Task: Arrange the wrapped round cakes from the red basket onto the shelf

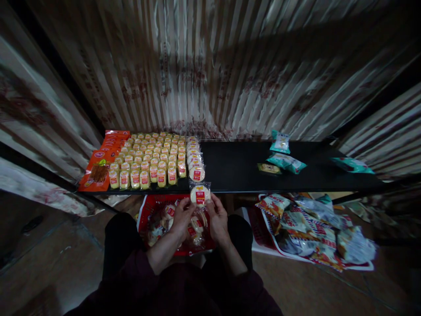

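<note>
Both my hands hold one round, clear-wrapped cake packet (200, 195) with a red label, just in front of the black shelf's edge (289, 190). My left hand (182, 217) grips its lower left side, and my right hand (217, 216) grips its lower right. Below my hands stands a red basket (143, 213) with several more such packets. On the shelf's left part lie rows of small yellow packets (148, 162) and a column of round cake packets (195, 160). Flat orange packets (102, 162) lie at the far left.
Green-and-white snack bags (285, 161) lie on the right part of the shelf, one more (352, 165) at the far right. On the floor to the right is a heap of bagged snacks (315, 228) on a white sheet. Striped curtains (210, 70) hang behind.
</note>
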Demonstrator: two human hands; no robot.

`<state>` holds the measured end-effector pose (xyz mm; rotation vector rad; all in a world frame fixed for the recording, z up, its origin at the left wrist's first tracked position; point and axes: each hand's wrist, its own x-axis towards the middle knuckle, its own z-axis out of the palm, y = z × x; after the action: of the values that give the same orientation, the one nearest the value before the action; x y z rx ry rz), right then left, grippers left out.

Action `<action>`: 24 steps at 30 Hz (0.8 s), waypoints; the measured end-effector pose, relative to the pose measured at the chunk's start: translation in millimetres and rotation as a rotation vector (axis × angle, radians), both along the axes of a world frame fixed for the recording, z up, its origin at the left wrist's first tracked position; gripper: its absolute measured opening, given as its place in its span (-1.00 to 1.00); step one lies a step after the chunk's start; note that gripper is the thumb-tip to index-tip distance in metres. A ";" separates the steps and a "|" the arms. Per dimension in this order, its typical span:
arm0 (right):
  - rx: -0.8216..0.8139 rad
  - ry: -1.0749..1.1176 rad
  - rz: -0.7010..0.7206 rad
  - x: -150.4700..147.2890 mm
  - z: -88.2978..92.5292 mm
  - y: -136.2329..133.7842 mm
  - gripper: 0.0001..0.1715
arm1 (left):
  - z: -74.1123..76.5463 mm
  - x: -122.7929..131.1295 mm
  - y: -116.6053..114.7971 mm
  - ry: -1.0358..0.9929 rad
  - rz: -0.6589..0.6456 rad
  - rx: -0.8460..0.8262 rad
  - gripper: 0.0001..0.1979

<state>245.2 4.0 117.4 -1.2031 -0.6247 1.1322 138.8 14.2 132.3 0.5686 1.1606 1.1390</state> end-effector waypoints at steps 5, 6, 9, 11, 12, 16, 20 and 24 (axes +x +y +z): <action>0.027 -0.060 -0.053 1.9 2.6 1.2 -0.45 | 2.5 0.0 -1.2 0.262 0.090 0.157 -0.77; 0.034 -0.102 -0.065 2.5 2.4 0.9 -0.46 | 3.2 1.1 -2.5 0.280 0.071 0.180 -0.76; 0.070 -0.246 -0.085 3.2 2.6 -1.4 -0.51 | 7.7 5.5 -8.1 0.270 -0.019 0.213 -0.74; 0.106 -0.388 -0.070 2.6 3.8 -4.1 -0.54 | 12.6 8.3 -12.5 0.208 -0.075 0.209 -0.70; 0.134 -0.481 -0.059 2.0 4.5 -5.7 -0.56 | 15.1 9.4 -14.5 0.165 -0.092 0.200 -0.67; 0.303 -0.870 0.002 -3.1 7.1 -12.2 -0.61 | 18.6 11.4 -18.9 -0.001 -0.080 0.133 -0.61; 0.410 -1.081 0.040 -11.2 8.8 -17.3 -0.55 | 10.6 9.5 -17.3 -0.123 -0.008 0.041 -0.62; 0.467 -1.161 0.073 -16.2 12.3 -20.6 -0.53 | 4.7 5.2 -12.7 -0.162 0.053 0.009 -0.67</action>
<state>229.0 -16.6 129.7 -1.3455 -1.7013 0.1894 144.0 1.5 137.0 0.4459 1.0365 1.2127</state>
